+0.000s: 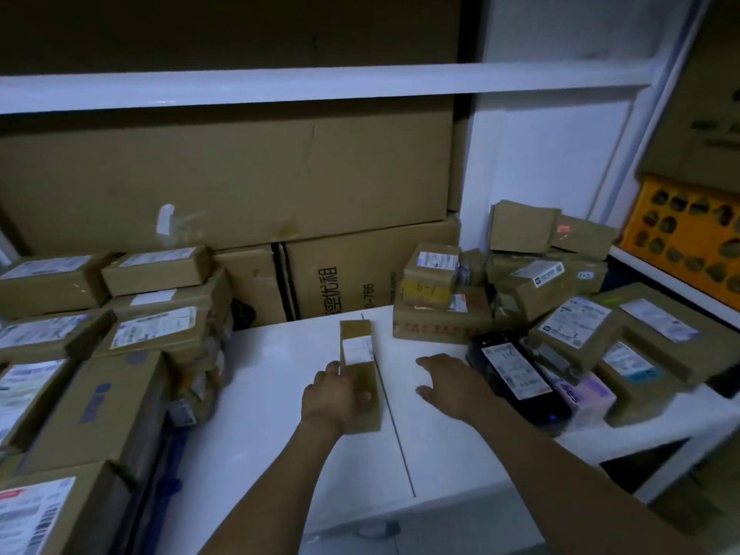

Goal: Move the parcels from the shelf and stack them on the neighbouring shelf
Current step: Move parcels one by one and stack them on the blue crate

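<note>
While on shelf (pixel 260 394), parcel (pixel 357 334) in left hand (pixel 334 396)

A bare strip of white shelf (pixel 280 394) runs between stacked parcels (pixel 120 354) left and heaped parcels (pixel 560 314) right.

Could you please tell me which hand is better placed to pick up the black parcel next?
Right, probably. The right hand is open and empty just beside the black parcel, while the left hand grips the narrow cardboard parcel, farther from it.
</note>
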